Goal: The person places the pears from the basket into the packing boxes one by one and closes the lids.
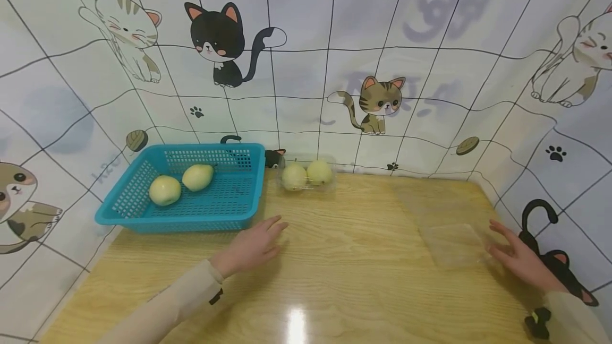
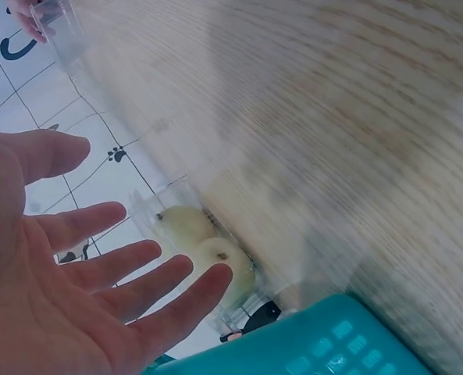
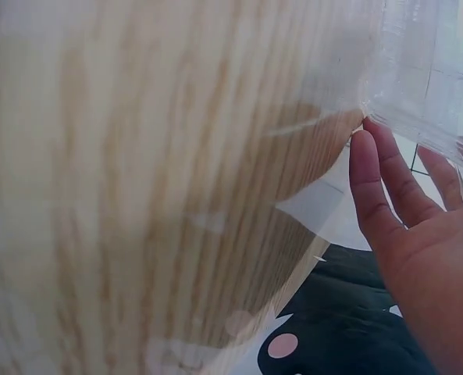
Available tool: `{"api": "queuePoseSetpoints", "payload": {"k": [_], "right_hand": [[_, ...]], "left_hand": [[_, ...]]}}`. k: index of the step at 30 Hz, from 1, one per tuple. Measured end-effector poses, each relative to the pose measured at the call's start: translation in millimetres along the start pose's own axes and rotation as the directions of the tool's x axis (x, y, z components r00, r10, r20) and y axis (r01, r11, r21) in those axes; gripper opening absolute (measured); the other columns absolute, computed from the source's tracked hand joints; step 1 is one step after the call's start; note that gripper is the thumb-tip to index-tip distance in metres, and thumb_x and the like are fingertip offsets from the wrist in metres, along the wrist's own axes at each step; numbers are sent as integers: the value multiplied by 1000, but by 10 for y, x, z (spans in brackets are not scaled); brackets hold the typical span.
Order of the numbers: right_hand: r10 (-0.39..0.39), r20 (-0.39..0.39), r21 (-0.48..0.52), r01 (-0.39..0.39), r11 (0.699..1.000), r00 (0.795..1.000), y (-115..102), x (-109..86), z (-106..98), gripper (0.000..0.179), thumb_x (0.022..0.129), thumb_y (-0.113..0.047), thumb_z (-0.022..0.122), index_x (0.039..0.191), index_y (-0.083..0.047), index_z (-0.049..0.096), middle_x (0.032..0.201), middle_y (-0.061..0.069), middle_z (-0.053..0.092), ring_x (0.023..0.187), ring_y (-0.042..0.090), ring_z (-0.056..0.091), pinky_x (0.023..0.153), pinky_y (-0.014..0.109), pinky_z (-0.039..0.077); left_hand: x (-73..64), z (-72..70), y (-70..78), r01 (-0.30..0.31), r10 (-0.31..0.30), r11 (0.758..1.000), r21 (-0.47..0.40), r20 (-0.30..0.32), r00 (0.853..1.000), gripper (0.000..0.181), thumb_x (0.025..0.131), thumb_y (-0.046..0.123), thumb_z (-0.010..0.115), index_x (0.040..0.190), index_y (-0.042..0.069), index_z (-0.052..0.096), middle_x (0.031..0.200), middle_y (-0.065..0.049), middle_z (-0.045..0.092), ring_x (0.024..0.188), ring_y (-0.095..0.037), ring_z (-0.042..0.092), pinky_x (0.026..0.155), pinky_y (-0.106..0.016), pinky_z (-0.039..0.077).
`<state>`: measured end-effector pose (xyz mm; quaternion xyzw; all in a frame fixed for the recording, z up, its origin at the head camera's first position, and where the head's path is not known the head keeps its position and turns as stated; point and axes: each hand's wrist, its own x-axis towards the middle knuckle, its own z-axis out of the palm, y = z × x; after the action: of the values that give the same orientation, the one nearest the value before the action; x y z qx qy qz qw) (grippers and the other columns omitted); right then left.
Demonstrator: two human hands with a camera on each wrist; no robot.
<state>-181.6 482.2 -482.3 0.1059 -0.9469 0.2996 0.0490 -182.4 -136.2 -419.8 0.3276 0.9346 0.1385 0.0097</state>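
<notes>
My left hand (image 1: pixel 253 246) hovers over the wooden table, palm turned inward and fingers spread, holding nothing. Just beyond it stand a blue plastic basket (image 1: pixel 191 225) with two pale yellow-green pears (image 1: pixel 164 190) inside and, against the wall, a clear plastic box (image 1: pixel 330 185) with two more pears (image 1: pixel 294 176). On the right, my right hand (image 1: pixel 518 261) is at the side of another clear plastic box (image 1: pixel 454 243), thumb and fingers apart. In the right wrist view, its fingertips (image 3: pixel 365 156) are right at the transparent edge, and part of the hand shows through the plastic.
The wooden table (image 1: pixel 344 280) runs back to a tiled-pattern wall covering (image 1: pixel 306 105) printed with cartoon cats, which also rises at both sides. A bright light reflection lies on the table near the front.
</notes>
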Motion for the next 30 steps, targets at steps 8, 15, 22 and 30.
{"api": "queuePoseSetpoints", "payload": {"k": [8, 15, 22, 30], "right_hand": [[58, 62, 27, -60, 998, 996, -53, -4, 9, 77, 95, -16, 63, 152, 2, 15, 139, 38, 30, 101, 39, 58, 66, 19, 48], [61, 64, 119, -68, 991, 996, -107, -44, 30, 71, 97, -14, 59, 152, -1, 16, 139, 6, 37, 98, 2, 58, 64, 24, 52], [-57, 42, 302, 41, 952, 997, -176, -57, 37, 57, 103, -3, 41, 154, -23, 24, 129, -37, 32, 92, -8, 57, 64, 21, 52], [-116, 45, 377, 90, 922, 992, -186, -37, 65, 55, 104, 0, 31, 152, -28, 27, 131, -33, 37, 92, -1, 61, 64, 22, 53]], "left_hand": [[-54, 12, -53, 1, -1, 1000, -14, -28, 1000, 46, 94, 17, 63, 133, -3, 51, 137, -27, 46, 119, -41, 51, 83, -54, 51], [-87, 28, -96, -30, 29, 1000, -4, -63, 998, 40, 91, 13, 65, 125, -6, 56, 131, -27, 50, 115, -40, 53, 86, -52, 50], [-114, 16, -121, -14, 12, 999, -34, -49, 999, 37, 93, 13, 64, 124, -7, 56, 131, -27, 50, 115, -40, 54, 87, -52, 49], [-128, 14, -132, 0, -2, 999, -48, -35, 999, 36, 94, 14, 63, 123, -6, 57, 131, -28, 50, 113, -40, 55, 86, -52, 50]]}}
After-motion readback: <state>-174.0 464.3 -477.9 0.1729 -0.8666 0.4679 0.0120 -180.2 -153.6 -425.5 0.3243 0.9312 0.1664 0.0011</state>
